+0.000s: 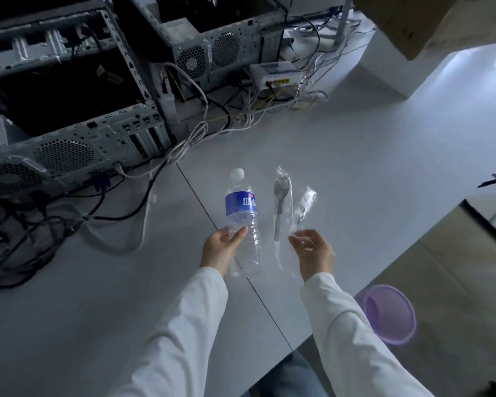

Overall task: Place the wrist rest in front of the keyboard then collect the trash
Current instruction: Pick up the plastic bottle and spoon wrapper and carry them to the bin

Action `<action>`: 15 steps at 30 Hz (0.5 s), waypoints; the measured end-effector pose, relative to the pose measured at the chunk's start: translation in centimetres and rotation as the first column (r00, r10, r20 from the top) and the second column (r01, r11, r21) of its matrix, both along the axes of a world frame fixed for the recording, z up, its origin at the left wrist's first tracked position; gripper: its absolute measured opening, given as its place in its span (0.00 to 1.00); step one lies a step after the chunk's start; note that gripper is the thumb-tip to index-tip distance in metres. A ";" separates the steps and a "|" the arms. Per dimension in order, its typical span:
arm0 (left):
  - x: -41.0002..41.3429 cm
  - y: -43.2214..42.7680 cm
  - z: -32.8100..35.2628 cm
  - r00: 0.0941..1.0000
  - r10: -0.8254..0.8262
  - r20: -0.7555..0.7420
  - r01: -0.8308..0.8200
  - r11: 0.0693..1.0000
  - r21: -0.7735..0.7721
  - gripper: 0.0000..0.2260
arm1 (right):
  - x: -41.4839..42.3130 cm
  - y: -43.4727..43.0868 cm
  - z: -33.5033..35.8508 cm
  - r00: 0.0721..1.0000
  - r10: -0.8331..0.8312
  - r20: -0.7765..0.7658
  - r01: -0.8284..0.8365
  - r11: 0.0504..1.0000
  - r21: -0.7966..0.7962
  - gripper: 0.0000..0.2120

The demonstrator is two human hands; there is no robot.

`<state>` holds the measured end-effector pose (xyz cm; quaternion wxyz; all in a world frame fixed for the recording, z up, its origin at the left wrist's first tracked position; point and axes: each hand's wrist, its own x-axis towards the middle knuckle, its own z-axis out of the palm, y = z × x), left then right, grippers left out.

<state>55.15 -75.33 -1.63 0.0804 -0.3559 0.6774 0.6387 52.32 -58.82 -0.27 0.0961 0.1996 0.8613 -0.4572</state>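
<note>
An empty clear plastic bottle [242, 213] with a blue label and white cap lies on the white table [341, 156], and my left hand [221, 249] is closed around its lower body. To its right lies a plastic spoon in a clear wrapper [280, 202]. A second crumpled clear wrapper [305, 204] sits further right, with my right hand [315, 253] pinching its near end. No wrist rest or keyboard is in view.
Open computer cases [69, 110] and tangled cables [184, 144] crowd the table's back and left. A white router [275, 75] sits behind. A purple bin [390, 313] stands on the floor, lower right, beside the table's edge.
</note>
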 end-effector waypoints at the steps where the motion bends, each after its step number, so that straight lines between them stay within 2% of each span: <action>1: 0.3 0.7 0.1 0.999 -0.030 -0.010 0.030 1.000 -0.001 0.10 | 0.7 0.7 0.2 1.000 -0.020 -0.013 0.020 1.000 0.008 0.09; 6: 0.7 5.1 0.7 0.985 -0.167 -0.034 0.167 0.986 0.006 0.11 | 3.7 5.3 1.6 0.995 -0.089 -0.041 0.091 0.995 0.048 0.10; 11: 0.6 11.9 1.8 0.960 -0.273 -0.065 0.277 0.959 0.062 0.10 | 6.0 11.6 2.1 0.958 -0.276 -0.074 0.278 0.960 0.031 0.07; 15: 0.7 18.3 2.3 0.934 -0.354 -0.046 0.357 0.927 0.115 0.16 | 7.8 17.6 2.4 0.908 -0.403 -0.117 0.405 0.914 -0.012 0.03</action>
